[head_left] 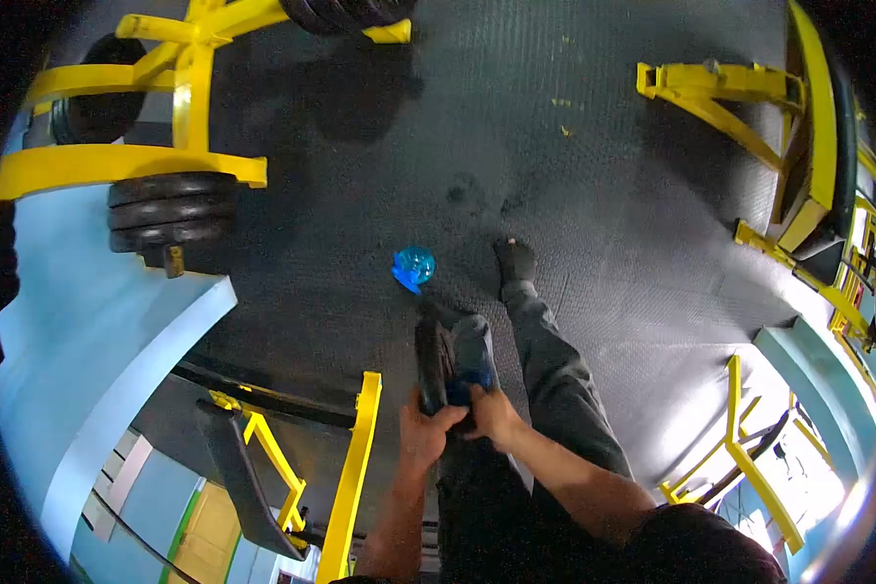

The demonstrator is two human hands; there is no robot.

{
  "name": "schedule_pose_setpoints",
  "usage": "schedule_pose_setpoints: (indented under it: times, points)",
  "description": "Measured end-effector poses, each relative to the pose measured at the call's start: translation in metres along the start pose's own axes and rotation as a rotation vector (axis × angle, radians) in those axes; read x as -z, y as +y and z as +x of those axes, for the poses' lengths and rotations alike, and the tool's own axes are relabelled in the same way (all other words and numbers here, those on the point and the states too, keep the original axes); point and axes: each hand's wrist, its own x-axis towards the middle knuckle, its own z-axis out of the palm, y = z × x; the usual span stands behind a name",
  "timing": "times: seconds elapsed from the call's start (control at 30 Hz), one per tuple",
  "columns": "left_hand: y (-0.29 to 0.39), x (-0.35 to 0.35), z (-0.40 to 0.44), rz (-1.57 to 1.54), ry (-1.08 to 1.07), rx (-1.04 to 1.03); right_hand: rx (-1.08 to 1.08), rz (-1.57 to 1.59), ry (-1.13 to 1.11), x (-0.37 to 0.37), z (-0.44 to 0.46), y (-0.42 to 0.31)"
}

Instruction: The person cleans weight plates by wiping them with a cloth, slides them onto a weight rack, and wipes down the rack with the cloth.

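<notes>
A black weight plate [431,358] is held up on edge in front of my legs. My left hand [425,430] grips its near lower edge, thumb pointing inward. My right hand [493,419] is closed on a dark blue cloth [470,387], pressed against or right beside the plate's right face. The fingers of both hands are partly hidden. Ahead of the plate, a clear blue bottle with a bright blue top [416,267] is on the black floor near my feet.
Yellow racks with stacked black weight plates [172,209] stand at the upper left, beside a light blue wall [131,365]. A yellow upright [352,477] and a black padded board [243,477] are at the lower left. A yellow-framed bench [725,83] stands right.
</notes>
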Motion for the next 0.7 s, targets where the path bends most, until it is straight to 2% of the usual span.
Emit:
schedule_pose_setpoints:
  times: [0.03, 0.07, 0.13, 0.17, 0.23, 0.27, 0.3, 0.33, 0.4, 0.43, 0.47, 0.5, 0.6, 0.63, 0.67, 0.7]
  points:
    - [-0.001, 0.004, -0.004, 0.05, -0.032, -0.065, -0.034, 0.153, -0.044, 0.0, -0.012, -0.005]
    - [0.0, 0.01, -0.011, 0.101, -0.035, -0.033, -0.075, 0.305, -0.084, -0.001, -0.024, -0.01]
    - [0.02, 0.014, -0.034, 0.16, -0.054, -0.12, -0.172, 0.932, -0.118, -0.002, -0.045, -0.017]
    - [0.033, 0.017, -0.046, 0.225, -0.071, -0.174, -0.136, 0.924, -0.122, 0.001, -0.059, -0.021]
    - [0.054, 0.014, -0.074, 0.254, -0.039, -0.228, 0.202, 0.509, -0.03, 0.013, -0.09, -0.033]
    - [0.059, 0.013, -0.089, 0.379, -0.024, -0.307, 0.356, 0.525, 0.043, 0.02, -0.1, -0.045]
    - [0.067, 0.011, -0.105, 0.507, -0.002, -0.379, 0.303, 0.501, 0.056, 0.032, -0.113, -0.065]
    - [0.083, 0.009, -0.123, 0.438, -0.097, -0.296, 0.391, 0.416, 0.093, 0.034, -0.12, -0.072]
    - [0.123, 0.004, -0.168, 0.489, -0.075, -0.32, 0.531, 0.329, 0.133, 0.039, -0.106, -0.073]
    - [0.141, 0.0, -0.188, 0.528, -0.073, -0.306, 0.526, 0.204, 0.11, 0.045, -0.087, -0.062]
    - [0.097, 0.013, -0.166, 0.422, -0.04, -0.356, 0.52, 0.078, 0.093, 0.053, -0.085, -0.056]
    - [0.113, 0.013, -0.182, 0.423, -0.021, -0.4, 0.566, 0.068, 0.098, 0.062, -0.104, -0.058]
    - [0.165, 0.003, -0.251, -0.051, -0.219, -0.293, 0.68, -0.146, 0.049, 0.085, -0.16, -0.059]
    - [0.176, 0.002, -0.267, -0.063, -0.209, -0.321, 0.596, 0.031, -0.197, 0.092, -0.175, -0.061]
    - [0.185, 0.001, -0.282, -0.208, -0.292, -0.324, 0.494, 0.204, -0.442, 0.097, -0.19, -0.062]
    - [0.191, 0.002, -0.293, -0.352, -0.376, -0.326, 0.508, 0.179, -0.446, 0.097, -0.214, -0.066]
